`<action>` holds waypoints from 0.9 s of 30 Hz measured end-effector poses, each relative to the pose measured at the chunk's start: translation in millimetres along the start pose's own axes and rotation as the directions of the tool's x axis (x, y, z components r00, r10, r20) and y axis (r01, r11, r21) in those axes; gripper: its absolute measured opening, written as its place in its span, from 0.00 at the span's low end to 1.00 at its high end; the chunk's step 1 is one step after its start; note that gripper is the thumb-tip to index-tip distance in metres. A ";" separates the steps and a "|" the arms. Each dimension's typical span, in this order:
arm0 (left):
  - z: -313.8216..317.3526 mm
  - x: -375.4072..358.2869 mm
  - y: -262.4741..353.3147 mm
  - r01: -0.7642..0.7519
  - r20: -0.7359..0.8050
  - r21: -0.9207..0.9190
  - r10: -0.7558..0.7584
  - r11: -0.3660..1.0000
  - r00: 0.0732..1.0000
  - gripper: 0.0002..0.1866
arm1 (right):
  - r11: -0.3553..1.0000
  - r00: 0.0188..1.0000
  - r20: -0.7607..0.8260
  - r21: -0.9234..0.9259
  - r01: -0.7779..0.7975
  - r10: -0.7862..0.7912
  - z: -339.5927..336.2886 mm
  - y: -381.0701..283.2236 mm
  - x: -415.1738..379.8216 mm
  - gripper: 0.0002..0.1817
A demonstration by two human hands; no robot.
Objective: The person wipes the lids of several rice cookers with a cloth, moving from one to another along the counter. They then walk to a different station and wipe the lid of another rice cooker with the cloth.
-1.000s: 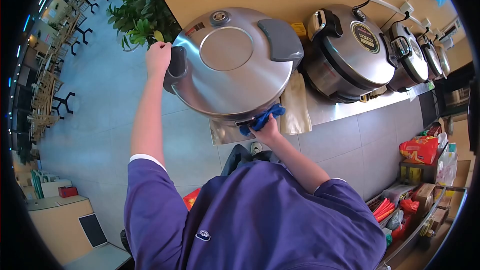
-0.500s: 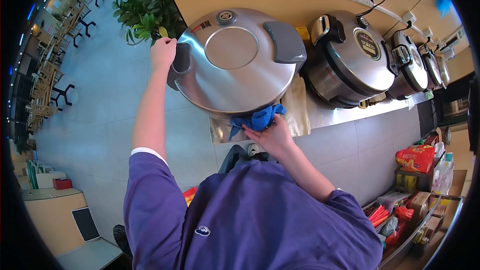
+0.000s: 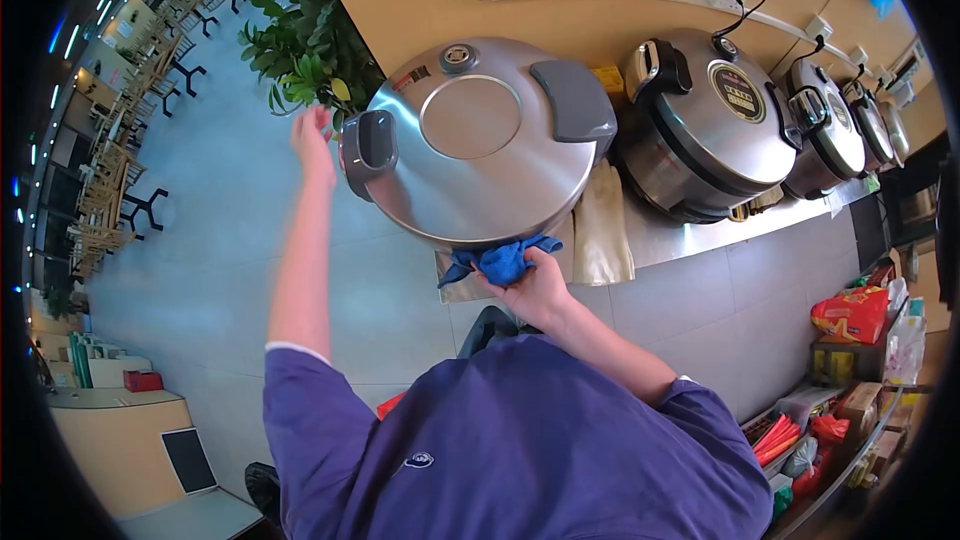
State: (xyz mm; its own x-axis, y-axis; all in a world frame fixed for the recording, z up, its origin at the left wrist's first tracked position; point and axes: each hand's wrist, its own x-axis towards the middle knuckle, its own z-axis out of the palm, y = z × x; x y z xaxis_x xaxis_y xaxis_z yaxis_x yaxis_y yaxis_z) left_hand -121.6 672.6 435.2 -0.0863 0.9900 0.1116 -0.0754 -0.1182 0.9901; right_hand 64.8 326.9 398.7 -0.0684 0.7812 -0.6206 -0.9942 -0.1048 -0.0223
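A large steel cooker (image 3: 480, 180) with a closed round lid stands before me, a grey latch (image 3: 377, 145) on its left side and a grey hinge cover (image 3: 573, 102) at its right. Just left of the latch, my left hand (image 3: 313, 143) is raised in the air, apart from the cooker, its fingers blurred. Below the cooker's front edge, my right hand (image 3: 535, 288) has its fingers closed on a bunched blue cloth (image 3: 503, 262), which lies against the rim. A beige cloth (image 3: 603, 230) hangs over the counter edge to the right of it.
More cookers (image 3: 708, 130) line the metal counter (image 3: 680, 240) to the right, under wall sockets with cords. A leafy plant (image 3: 305, 45) rises at the upper left. Shelves with bags and a red package (image 3: 850, 315) stand at the right; a low cabinet (image 3: 120, 440) is at lower left.
My left hand has come off the cooker's latch and moved slightly left. My right hand has closed on the blue cloth, where its fingers were spread under it before. The view has shifted a little.
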 end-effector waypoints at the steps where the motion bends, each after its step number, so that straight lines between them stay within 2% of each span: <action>1: -9.9 -20.1 -6.5 -0.079 -0.021 0.021 0.079 0.997 0.997 0.12 | 1.000 1.000 0.007 -0.003 -0.001 0.001 -4.2 -1.0 1.7 0.28; 2: -20.6 -41.5 -17.5 -0.159 -0.039 0.042 0.161 0.986 0.986 0.11 | 0.999 0.999 0.032 0.034 -0.023 0.022 -9.8 -1.6 5.3 0.28; 3: -24.3 -74.6 -27.8 -0.170 -0.125 -0.004 0.169 0.985 0.978 0.12 | 0.996 0.997 0.060 0.074 -0.044 0.040 -11.3 -1.2 8.5 0.27; 4: -31.0 -113.1 -43.6 -0.146 -0.182 -0.004 0.143 0.989 0.973 0.12 | 0.999 0.999 0.050 0.036 -0.014 0.013 -6.3 0.7 5.5 0.26; 5: -30.4 -157.1 -54.3 -0.089 -0.245 -0.066 0.071 0.994 0.967 0.12 | 0.999 0.998 0.058 0.040 -0.018 0.016 -1.1 2.1 4.3 0.26; 6: -36.8 -197.9 -69.1 0.000 -0.212 0.066 0.014 0.998 0.977 0.14 | 1.000 0.999 0.043 0.011 -0.019 0.019 3.5 3.5 3.7 0.25; 7: -36.6 -234.8 -82.5 0.130 -0.210 0.026 -0.122 0.991 0.970 0.16 | 1.000 0.999 0.024 -0.019 -0.022 0.023 5.5 6.6 4.7 0.25; 10: -33.6 -313.3 -92.9 0.309 0.035 0.072 -0.312 0.948 0.949 0.25 | 0.997 1.000 0.006 -0.071 -0.009 0.009 -2.6 22.1 20.9 0.23; 11: -28.7 -323.9 -93.1 0.309 0.020 0.065 -0.311 0.949 0.950 0.25 | 0.994 1.000 0.016 -0.112 0.006 -0.004 -5.3 26.4 27.3 0.22; 12: -24.5 -332.8 -93.2 0.365 0.094 0.024 -0.366 0.931 0.926 0.29 | 0.990 0.996 -0.091 -0.136 -0.030 0.018 -5.7 29.9 32.2 0.19; 13: -20.7 -338.4 -89.5 0.421 0.169 -0.014 -0.413 0.907 0.895 0.34 | 0.987 0.995 -0.091 -0.152 -0.043 0.029 -13.1 32.7 41.4 0.19; 14: -18.1 -340.5 -86.0 0.418 0.151 -0.026 -0.410 0.908 0.900 0.34 | 0.984 0.997 -0.051 -0.165 -0.064 0.056 -24.4 36.3 54.0 0.17; 16: -8.6 -335.6 -73.1 0.522 0.282 -0.090 -0.481 0.848 0.830 0.37 | 0.976 0.996 -0.003 -0.200 -0.092 0.093 -34.7 41.9 67.6 0.15; 17: -4.8 -334.0 -74.4 0.511 0.273 -0.106 -0.469 0.853 0.840 0.37 | 0.964 0.996 -0.063 -0.252 -0.082 0.068 -36.8 44.4 71.7 0.13; 19: 7.2 -329.1 -69.4 0.241 0.356 -0.111 -0.188 0.964 0.915 0.35 | 0.936 0.991 -0.134 -0.348 -0.051 0.004 -35.0 45.1 69.9 0.10; 20: 10.5 -331.5 -65.5 0.323 0.347 -0.155 -0.255 0.934 0.903 0.31 | 0.892 0.981 -0.189 -0.450 -0.044 -0.047 -35.4 43.8 68.0 0.10; 21: 12.3 -330.6 -69.1 0.317 0.343 -0.167 -0.246 0.934 0.907 0.31 | 0.836 0.966 -0.238 -0.546 -0.043 -0.105 -23.7 43.2 54.8 0.10; 22: 13.8 -329.3 -76.5 0.253 0.296 -0.072 -0.221 0.965 0.929 0.30 | 0.829 0.967 -0.230 -0.558 -0.038 -0.111 -15.3 41.7 42.1 0.10; 23: 15.6 -327.6 -83.8 0.188 0.250 0.026 -0.189 0.982 0.950 0.30 | 0.785 0.988 -0.120 -0.619 0.004 -0.099 -8.9 40.5 29.0 0.13; 24: 17.1 -327.1 -88.7 0.227 0.229 -0.037 -0.213 0.973 0.950 0.30 | 0.739 0.997 -0.008 -0.672 0.053 -0.079 -6.0 38.3 22.7 0.15; 25: 19.3 -327.0 -93.6 0.263 0.211 -0.101 -0.238 0.960 0.948 0.30 | 0.729 0.996 0.002 -0.682 0.063 -0.084 -8.3 34.7 24.8 0.15; 26: 24.4 -327.7 -100.7 0.271 0.130 -0.159 -0.252 0.949 0.959 0.30 | 0.461 0.982 0.178 -0.868 0.186 -0.061 -13.7 30.2 27.9 0.18; 27: 29.0 -329.6 -102.8 0.274 0.094 -0.193 -0.261 0.942 0.961 0.30 | 0.152 0.944 0.328 -0.935 0.322 0.018 -17.1 24.3 28.3 0.20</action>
State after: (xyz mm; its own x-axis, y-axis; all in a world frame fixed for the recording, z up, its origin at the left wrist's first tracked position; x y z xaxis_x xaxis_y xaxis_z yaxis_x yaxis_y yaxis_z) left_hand -56.7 360.8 299.1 0.0298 0.9893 -0.1430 -0.2861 0.1455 0.9471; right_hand 40.1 335.8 367.2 -0.1092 0.9379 -0.3293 -0.0956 -0.3397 -0.9357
